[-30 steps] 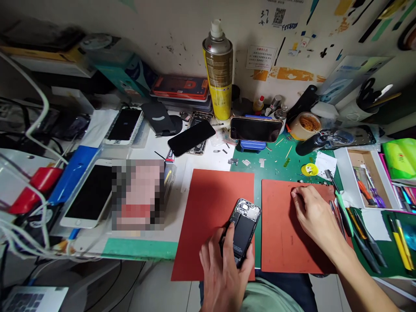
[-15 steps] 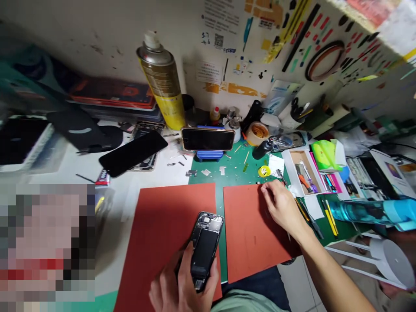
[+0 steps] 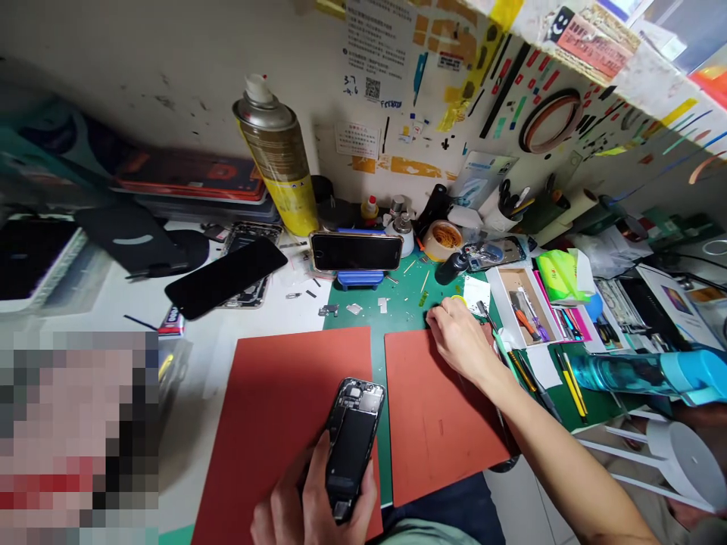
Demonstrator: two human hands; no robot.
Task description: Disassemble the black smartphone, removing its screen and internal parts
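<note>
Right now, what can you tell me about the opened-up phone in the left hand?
The phone is slim and dark-edged, its insides bare: a long, flat black slab, perhaps the battery, with silvery, metal-looking plates at the far end. It slants, far end to the right, over the right edge of the left red mat; whether it touches the mat is unclear. The left hand grips its near half, thumb on the right side.

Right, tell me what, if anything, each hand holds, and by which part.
The left hand holds the opened phone by the sides of its lower half. Whether the right hand holds anything cannot be told.
</note>
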